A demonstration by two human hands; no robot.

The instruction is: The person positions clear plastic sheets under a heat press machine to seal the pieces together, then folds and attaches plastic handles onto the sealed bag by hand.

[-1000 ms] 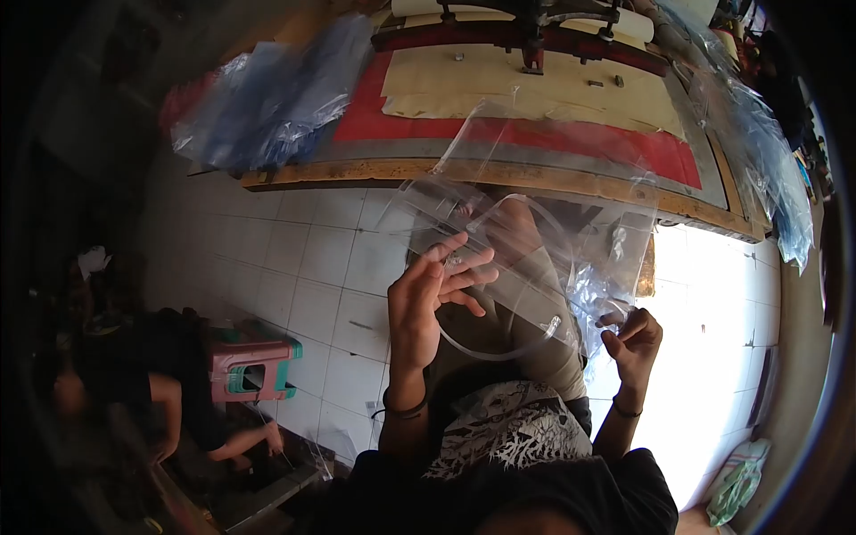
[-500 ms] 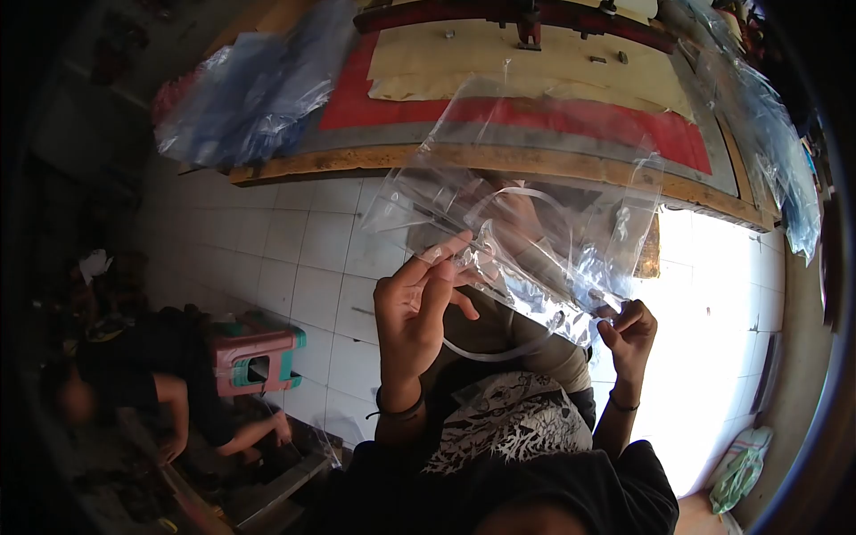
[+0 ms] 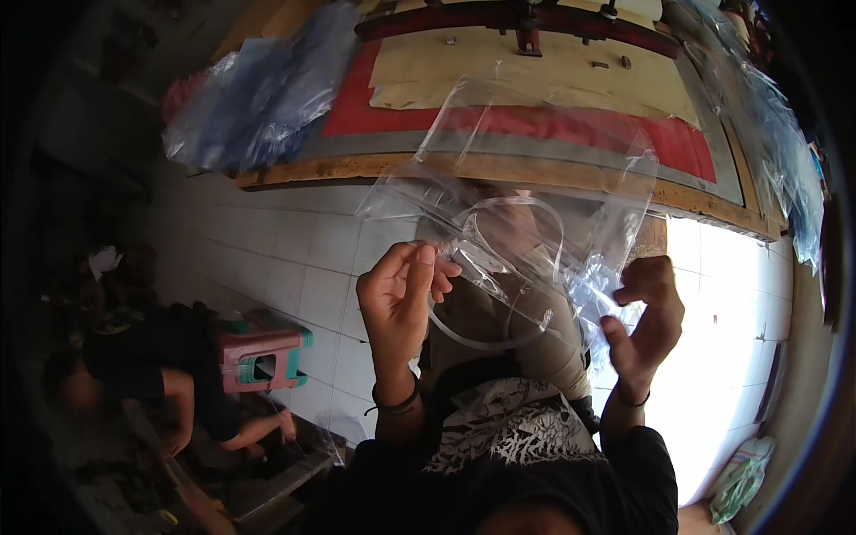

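Observation:
A clear plastic bag (image 3: 535,147) with pale loop handles (image 3: 563,236) spreads from the table edge down over my lap. My left hand (image 3: 401,299) pinches the near left part of its film between thumb and fingers. At the bag's right side, my right hand (image 3: 649,316) has its thumb and curled fingers apart, with the crumpled film just beside the fingertips. Whether those fingertips still touch the film is hard to tell. The second handle loop hangs below the bag, over my legs.
Ahead is a wood-edged table (image 3: 330,167) with a red sheet (image 3: 392,119), a yellowish sheet (image 3: 499,71) and a dark red bar (image 3: 428,24). Plastic piles (image 3: 259,102) flank it. A pink-green stool (image 3: 267,357) and another person (image 3: 178,392) are at left.
My right hand has opened and shifted up and right from the film's corner. My left hand has moved slightly left and closed into a pinch. The near film edge has slackened.

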